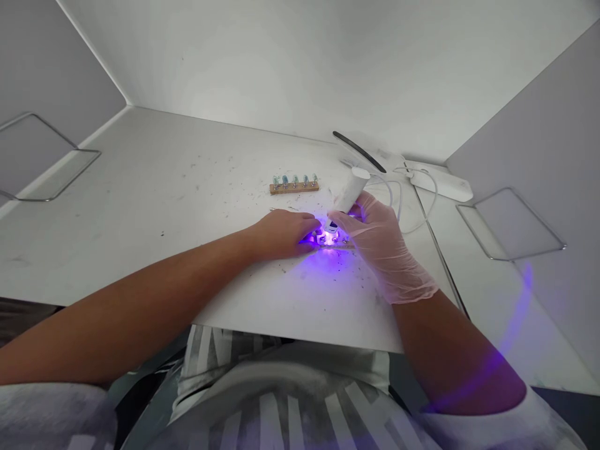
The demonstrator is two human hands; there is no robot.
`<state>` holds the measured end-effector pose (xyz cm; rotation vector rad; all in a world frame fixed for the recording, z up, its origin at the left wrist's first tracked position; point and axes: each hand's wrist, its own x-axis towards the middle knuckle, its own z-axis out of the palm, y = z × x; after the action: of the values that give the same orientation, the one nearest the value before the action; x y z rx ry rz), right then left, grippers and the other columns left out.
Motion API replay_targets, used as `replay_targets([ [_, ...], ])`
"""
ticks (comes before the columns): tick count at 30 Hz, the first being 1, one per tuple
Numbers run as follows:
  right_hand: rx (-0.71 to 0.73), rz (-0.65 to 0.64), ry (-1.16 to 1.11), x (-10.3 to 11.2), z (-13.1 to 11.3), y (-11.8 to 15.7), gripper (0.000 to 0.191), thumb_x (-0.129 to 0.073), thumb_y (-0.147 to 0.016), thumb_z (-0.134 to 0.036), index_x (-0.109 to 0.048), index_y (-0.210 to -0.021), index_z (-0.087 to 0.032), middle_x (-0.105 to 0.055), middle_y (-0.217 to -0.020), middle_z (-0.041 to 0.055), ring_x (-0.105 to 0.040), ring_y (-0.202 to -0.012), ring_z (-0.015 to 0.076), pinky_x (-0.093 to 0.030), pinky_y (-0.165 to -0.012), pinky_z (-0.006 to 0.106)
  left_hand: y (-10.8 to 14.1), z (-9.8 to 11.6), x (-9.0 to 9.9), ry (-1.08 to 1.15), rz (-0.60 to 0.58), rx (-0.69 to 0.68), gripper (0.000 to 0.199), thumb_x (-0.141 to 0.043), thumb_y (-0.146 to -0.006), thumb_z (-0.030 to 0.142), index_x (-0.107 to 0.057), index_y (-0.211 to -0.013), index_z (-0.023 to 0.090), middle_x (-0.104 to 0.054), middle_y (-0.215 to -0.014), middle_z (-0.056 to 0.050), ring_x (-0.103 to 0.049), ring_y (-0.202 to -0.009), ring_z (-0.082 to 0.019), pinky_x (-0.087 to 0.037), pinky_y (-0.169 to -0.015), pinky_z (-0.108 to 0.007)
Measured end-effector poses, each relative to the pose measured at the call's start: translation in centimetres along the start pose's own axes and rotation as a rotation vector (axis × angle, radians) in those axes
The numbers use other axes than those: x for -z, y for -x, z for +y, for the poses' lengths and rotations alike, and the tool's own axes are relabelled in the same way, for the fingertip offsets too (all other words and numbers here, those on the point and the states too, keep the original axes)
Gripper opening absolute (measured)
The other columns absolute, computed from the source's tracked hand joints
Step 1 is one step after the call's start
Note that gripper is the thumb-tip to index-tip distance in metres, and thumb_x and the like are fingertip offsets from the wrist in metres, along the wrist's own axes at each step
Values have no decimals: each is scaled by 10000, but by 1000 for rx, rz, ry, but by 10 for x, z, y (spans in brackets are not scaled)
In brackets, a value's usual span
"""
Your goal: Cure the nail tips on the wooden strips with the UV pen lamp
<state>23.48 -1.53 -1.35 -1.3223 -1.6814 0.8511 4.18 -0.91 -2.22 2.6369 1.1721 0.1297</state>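
Observation:
My right hand [377,240], in a thin translucent glove, is closed around a white handheld UV lamp [352,189]. The lamp leans with its lower end down, casting a violet glow. Right beneath it lies a narrow strip [338,247] bearing small metallic pieces, partly washed out by the light. My bare left hand [285,234] rests on the table, its fingers closed at the strip's left end; the glow blurs the fingertips. Farther back stands a wooden strip [294,188] holding several small clear bluish pieces upright on metal pins.
A white desk lamp with a dark-edged arm [359,152] and a white base [440,181] stands at the back right, its white cable [429,215] looping nearby. Wire frames [510,224] are on both side walls. Small specks dot the white table [154,187].

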Motion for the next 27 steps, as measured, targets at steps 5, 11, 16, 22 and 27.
replay_targets([
  [5,-6,2,-3,0,-2,0,243,-698,-755,-353,-689,-963,-226,-651,-729,-18,-603,-636,138,-497,-611,323,0,0,0,-1,-8,4,299,-471,-884,443,-622,-920,187,-633,-847,-26,-527,-644,-120,-283,-522,-246],
  [11,-12,-5,25,1,-2,0,247,-696,-763,-362,-694,-972,-229,-660,-741,-13,-592,-628,140,-487,-613,337,0,0,0,-13,-1,3,293,-475,-883,450,-612,-911,193,-621,-833,-14,-509,-631,-122,-284,-516,-250],
  [16,-5,5,25,0,1,0,246,-697,-764,-369,-696,-971,-235,-644,-725,-17,-575,-616,137,-475,-596,332,0,0,0,-13,-6,2,292,-473,-887,446,-613,-936,194,-630,-858,-17,-523,-645,-123,-293,-522,-250],
  [22,-16,1,42,0,0,0,236,-688,-769,-377,-695,-961,-240,-636,-725,-16,-568,-607,133,-477,-586,327,0,1,1,-22,-14,1,287,-470,-888,437,-613,-925,191,-639,-855,-24,-532,-644,-124,-304,-528,-252],
  [27,-16,4,26,0,0,-1,238,-686,-767,-374,-688,-963,-239,-637,-722,-18,-570,-606,133,-480,-588,325,0,0,1,-32,-16,2,293,-463,-891,440,-614,-945,195,-648,-882,-25,-547,-662,-132,-310,-535,-255],
])
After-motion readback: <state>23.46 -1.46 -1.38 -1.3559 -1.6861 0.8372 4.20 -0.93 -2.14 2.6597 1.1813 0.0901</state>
